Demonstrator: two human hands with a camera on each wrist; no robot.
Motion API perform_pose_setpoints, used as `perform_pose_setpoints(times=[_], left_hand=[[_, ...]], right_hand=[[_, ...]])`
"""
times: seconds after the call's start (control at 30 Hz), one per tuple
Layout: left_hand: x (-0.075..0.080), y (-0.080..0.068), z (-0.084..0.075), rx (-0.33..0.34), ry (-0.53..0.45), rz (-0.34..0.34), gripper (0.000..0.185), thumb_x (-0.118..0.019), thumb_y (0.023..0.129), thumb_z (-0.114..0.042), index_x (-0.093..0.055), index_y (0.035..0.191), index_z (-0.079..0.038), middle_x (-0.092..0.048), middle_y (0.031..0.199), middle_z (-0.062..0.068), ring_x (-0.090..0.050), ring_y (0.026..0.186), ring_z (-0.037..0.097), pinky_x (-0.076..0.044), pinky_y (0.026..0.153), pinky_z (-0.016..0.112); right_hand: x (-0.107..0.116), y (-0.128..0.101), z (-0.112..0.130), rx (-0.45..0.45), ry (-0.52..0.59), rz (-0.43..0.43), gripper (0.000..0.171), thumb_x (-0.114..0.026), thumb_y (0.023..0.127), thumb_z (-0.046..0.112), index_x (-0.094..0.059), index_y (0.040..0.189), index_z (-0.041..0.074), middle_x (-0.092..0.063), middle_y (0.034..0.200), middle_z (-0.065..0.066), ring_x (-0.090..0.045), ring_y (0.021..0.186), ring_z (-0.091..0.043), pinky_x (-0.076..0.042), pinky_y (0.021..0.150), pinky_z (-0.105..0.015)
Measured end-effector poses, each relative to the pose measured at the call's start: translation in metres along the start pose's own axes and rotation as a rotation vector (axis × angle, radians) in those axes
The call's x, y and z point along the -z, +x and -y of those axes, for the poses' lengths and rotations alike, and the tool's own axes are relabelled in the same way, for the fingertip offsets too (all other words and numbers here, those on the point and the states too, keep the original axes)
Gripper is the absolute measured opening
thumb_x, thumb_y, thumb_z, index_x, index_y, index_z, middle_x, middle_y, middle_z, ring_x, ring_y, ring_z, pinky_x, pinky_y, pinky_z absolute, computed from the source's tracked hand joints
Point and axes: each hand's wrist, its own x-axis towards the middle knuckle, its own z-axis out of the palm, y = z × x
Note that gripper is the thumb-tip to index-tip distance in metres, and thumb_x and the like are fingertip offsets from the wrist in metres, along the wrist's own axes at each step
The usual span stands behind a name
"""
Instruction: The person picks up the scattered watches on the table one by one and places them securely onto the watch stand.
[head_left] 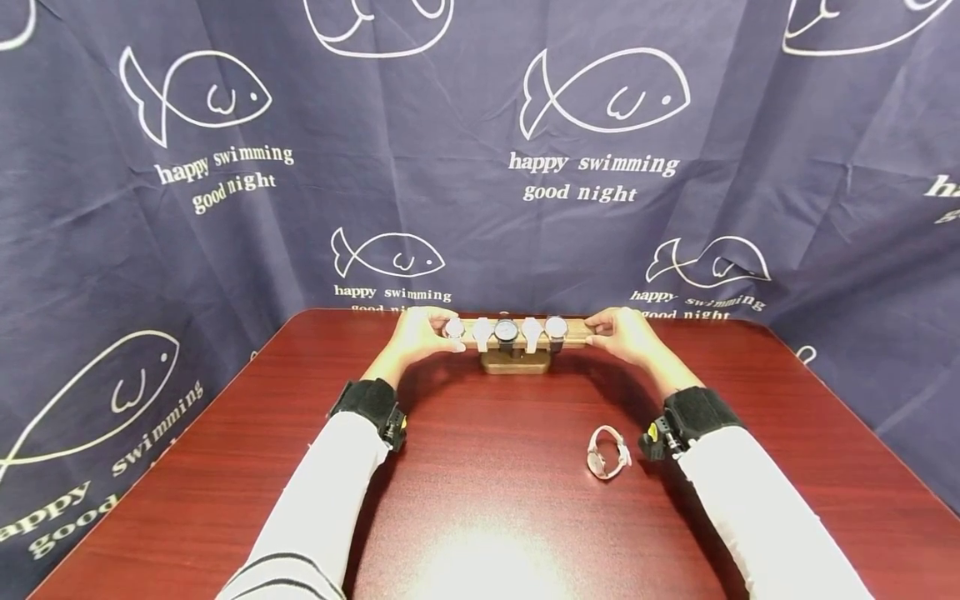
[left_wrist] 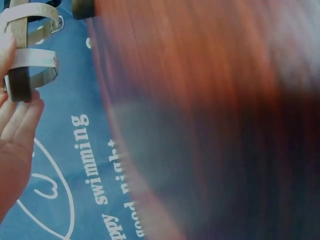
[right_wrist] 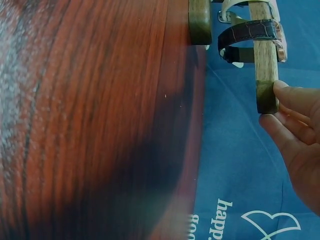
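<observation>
A wooden watch stand (head_left: pixel 516 362) stands at the far middle of the red-brown table (head_left: pixel 480 467). Its cross bar (head_left: pixel 581 334) carries several watches, among them a dark-faced one (head_left: pixel 506 331). My left hand (head_left: pixel 442 333) grips the bar's left end and my right hand (head_left: pixel 603 332) grips its right end. In the left wrist view the fingers (left_wrist: pixel 22 120) lie against the bar end (left_wrist: pixel 20 85) beside pale straps (left_wrist: pixel 35 60). In the right wrist view thumb and fingers (right_wrist: pixel 287 130) pinch the bar end (right_wrist: pixel 265 75) next to a brown strap (right_wrist: pixel 250 31).
A loose watch with a pale pink strap (head_left: pixel 607 452) lies on the table just left of my right wrist. A dark blue cloth with white fish prints (head_left: pixel 600 167) hangs behind and around the table. The table's far edge runs right behind the stand.
</observation>
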Motion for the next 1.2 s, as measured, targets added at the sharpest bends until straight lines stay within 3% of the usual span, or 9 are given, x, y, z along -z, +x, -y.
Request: perform_pose_setpoints(times=[0.2,0.47,1.03,1.2], left_hand=[[-0.002,0.000,0.001,-0.024,0.070,-0.010,0.052,-0.085,0.052,-0.027,-0.067,0.098,-0.011,-0.067,0.089,0.000,-0.058,0.080,0.010,-0.045,0.071,0.026],[-0.006,0.002,-0.003,-0.073,0.110,-0.058,0.045,-0.086,0.046,-0.031,-0.065,0.083,-0.016,-0.059,0.069,-0.004,-0.048,0.062,0.011,-0.039,0.056,0.026],[-0.009,0.001,-0.008,-0.056,0.279,-0.031,0.045,-0.083,0.045,-0.042,-0.064,0.081,-0.022,-0.056,0.065,-0.009,-0.047,0.062,0.012,-0.038,0.057,0.028],[-0.010,0.002,-0.011,-0.034,0.302,-0.045,0.049,-0.084,0.044,-0.042,-0.064,0.083,-0.021,-0.061,0.074,-0.008,-0.051,0.068,0.013,-0.041,0.063,0.029]], right_hand=[[-0.001,0.001,0.003,-0.004,0.002,0.013,0.029,-0.072,0.070,0.009,-0.066,0.096,-0.002,-0.066,0.087,-0.015,-0.063,0.078,-0.024,-0.049,0.071,-0.038],[-0.001,0.002,0.002,0.005,-0.008,-0.005,0.028,-0.072,0.070,0.008,-0.067,0.095,-0.001,-0.066,0.085,-0.014,-0.062,0.076,-0.024,-0.049,0.069,-0.038],[-0.002,0.002,-0.002,0.018,-0.029,0.005,0.027,-0.071,0.070,0.007,-0.066,0.095,-0.002,-0.066,0.087,-0.015,-0.063,0.078,-0.025,-0.050,0.070,-0.037],[-0.001,0.002,0.000,0.032,-0.034,-0.007,0.028,-0.071,0.070,0.007,-0.066,0.095,-0.003,-0.066,0.087,-0.017,-0.063,0.078,-0.026,-0.050,0.070,-0.038]])
